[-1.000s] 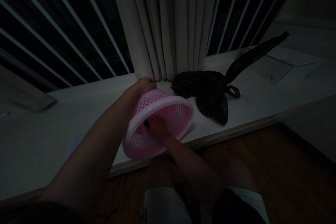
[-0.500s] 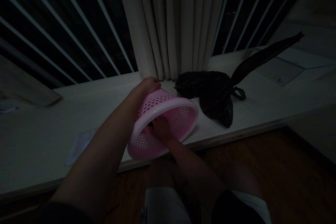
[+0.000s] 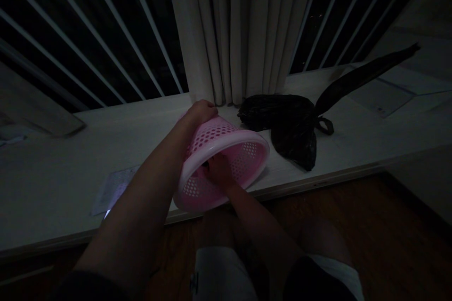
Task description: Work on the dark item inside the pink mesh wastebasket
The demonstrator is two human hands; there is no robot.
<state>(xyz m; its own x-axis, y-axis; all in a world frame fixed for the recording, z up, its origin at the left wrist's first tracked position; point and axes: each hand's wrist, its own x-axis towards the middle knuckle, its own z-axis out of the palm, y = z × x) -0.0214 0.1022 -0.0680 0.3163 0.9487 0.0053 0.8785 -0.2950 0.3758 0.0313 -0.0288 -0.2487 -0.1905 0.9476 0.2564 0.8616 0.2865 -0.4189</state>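
A pink plastic basket point(image 3: 226, 140) with round holes in its wall lies tilted on the white ledge, its mouth facing me. My left hand point(image 3: 203, 112) grips the basket's outside near its base, at the far end. Inside the basket is my right hand point(image 3: 219, 169), reaching in through the mouth with its fingers curled. Something small and dark shows beside those fingers, too dim to name. To the right of the basket lies a black plastic bag point(image 3: 294, 131), bunched up with one long twisted end sticking out.
The white ledge point(image 3: 141, 141) runs beneath a barred window. A beige curtain point(image 3: 233, 33) hangs behind the basket. On the left lies a sheet of paper point(image 3: 113, 188), partly behind my left arm. Clear flat panels point(image 3: 384, 96) rest at the right. Below is a wooden floor point(image 3: 381, 230).
The view has shifted slightly. Both hands stay at the basket, the right one still inside it. A bright edge now shows by the paper on the left.
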